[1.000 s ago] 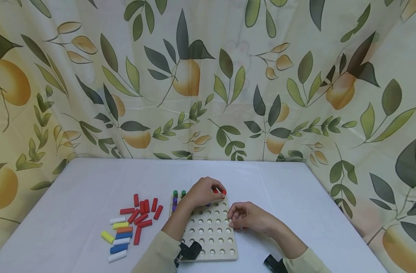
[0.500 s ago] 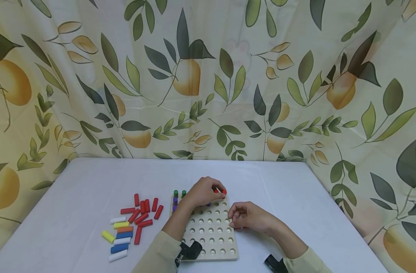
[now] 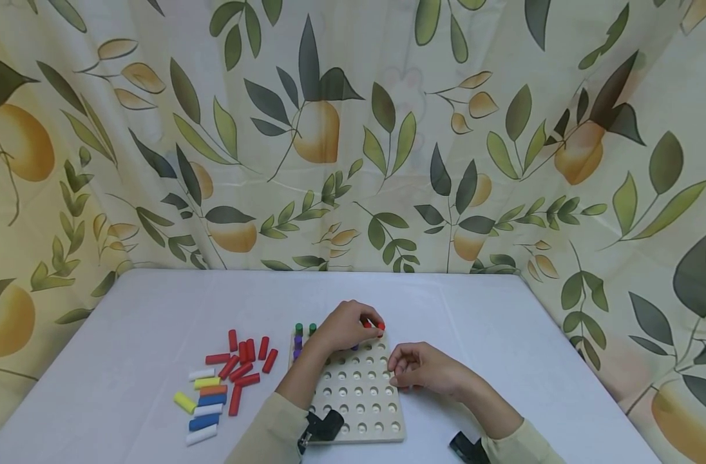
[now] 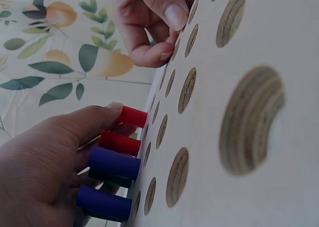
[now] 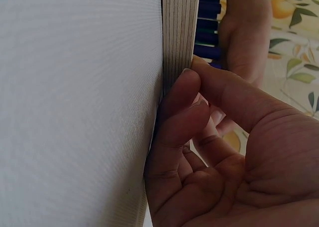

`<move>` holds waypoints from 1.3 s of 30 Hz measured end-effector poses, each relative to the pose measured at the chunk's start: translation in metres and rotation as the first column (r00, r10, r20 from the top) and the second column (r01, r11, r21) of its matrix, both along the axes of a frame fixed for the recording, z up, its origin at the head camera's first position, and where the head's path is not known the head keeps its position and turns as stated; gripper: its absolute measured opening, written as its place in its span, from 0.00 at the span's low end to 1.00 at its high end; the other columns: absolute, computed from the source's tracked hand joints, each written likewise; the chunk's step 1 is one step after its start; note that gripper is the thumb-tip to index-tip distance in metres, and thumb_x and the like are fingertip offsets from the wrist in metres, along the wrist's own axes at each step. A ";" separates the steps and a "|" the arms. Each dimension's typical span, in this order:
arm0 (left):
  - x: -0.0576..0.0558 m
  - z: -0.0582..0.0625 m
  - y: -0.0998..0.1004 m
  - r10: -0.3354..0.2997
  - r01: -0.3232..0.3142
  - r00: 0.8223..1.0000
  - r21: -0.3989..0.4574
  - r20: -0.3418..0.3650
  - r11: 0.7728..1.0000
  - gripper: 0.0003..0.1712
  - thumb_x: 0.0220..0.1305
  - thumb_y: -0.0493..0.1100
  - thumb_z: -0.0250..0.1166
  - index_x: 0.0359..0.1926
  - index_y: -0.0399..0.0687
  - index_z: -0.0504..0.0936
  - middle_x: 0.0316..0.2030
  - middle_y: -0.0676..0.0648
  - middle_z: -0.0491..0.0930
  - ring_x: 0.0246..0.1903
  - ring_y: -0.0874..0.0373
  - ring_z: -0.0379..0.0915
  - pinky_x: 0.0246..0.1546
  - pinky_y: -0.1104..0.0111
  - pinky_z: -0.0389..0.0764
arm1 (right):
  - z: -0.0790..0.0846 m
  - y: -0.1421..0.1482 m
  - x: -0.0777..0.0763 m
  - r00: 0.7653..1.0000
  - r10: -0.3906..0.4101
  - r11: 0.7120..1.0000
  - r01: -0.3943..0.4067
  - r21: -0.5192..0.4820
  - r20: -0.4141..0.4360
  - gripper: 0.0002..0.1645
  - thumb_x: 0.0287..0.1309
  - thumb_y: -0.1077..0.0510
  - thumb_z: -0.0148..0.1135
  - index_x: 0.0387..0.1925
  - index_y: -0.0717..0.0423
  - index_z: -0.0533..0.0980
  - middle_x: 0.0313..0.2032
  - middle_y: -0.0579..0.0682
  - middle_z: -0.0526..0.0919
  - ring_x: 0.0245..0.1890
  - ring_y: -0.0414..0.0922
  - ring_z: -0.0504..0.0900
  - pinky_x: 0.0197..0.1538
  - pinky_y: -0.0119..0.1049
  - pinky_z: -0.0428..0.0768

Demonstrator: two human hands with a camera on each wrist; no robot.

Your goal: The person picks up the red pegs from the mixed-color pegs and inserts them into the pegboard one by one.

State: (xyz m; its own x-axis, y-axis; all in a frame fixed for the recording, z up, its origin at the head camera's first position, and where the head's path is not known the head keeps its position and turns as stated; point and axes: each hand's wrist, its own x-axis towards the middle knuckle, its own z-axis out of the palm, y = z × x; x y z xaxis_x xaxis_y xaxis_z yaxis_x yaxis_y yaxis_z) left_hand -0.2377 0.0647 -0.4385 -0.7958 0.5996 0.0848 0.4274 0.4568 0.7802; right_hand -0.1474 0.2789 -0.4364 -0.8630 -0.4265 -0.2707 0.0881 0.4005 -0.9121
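My left hand [image 3: 347, 325] reaches over a pale wooden pegboard [image 3: 350, 399] to its far right corner. Its fingertips pinch a red peg [image 4: 133, 116] standing in a hole there, beside a second red peg [image 4: 119, 143]. Blue-purple pegs [image 4: 114, 163] stand close by the palm in the left wrist view. At the board's right side, my right hand [image 3: 431, 368] grips the edge, thumb on top and curled fingers low against the layered side [image 5: 179, 32]. Green pegs [image 3: 299, 328] stand at the far left corner; my left forearm hides part of the rows.
Loose red pegs [image 3: 241, 372] lie scattered left of the board. Nearer on the white table [image 3: 475, 309] are yellow [image 3: 185, 403], blue [image 3: 204, 422], white [image 3: 201, 435] and orange pegs [image 3: 214, 390]. A patterned curtain [image 3: 353, 129] hangs behind the table.
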 end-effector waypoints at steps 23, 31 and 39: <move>-0.001 0.004 -0.001 -0.030 0.030 1.000 0.014 -0.007 0.999 0.05 0.65 0.40 0.74 0.42 0.49 0.90 0.33 0.59 0.83 0.34 0.63 0.76 0.37 0.67 0.76 | -0.001 -0.001 -0.001 1.000 -0.007 1.000 0.007 0.018 0.003 0.11 0.61 0.63 0.73 0.42 0.62 0.79 0.28 0.52 0.79 0.27 0.46 0.77 0.28 0.35 0.72; 0.001 0.008 -0.003 -0.039 0.041 0.999 0.061 -0.026 0.997 0.12 0.67 0.39 0.72 0.50 0.41 0.87 0.37 0.55 0.85 0.39 0.60 0.80 0.40 0.67 0.78 | 0.000 -0.003 -0.001 1.000 -0.009 0.999 0.009 0.038 -0.004 0.11 0.61 0.63 0.73 0.42 0.61 0.80 0.29 0.51 0.79 0.27 0.45 0.77 0.28 0.35 0.72; -0.001 0.014 -0.008 -0.024 0.024 1.000 0.056 -0.008 0.998 0.12 0.68 0.39 0.71 0.50 0.42 0.87 0.38 0.55 0.84 0.36 0.63 0.81 0.42 0.64 0.79 | 0.000 0.000 -0.001 1.000 -0.013 0.998 0.014 0.059 -0.004 0.11 0.61 0.63 0.73 0.42 0.60 0.80 0.29 0.51 0.79 0.27 0.45 0.77 0.28 0.36 0.72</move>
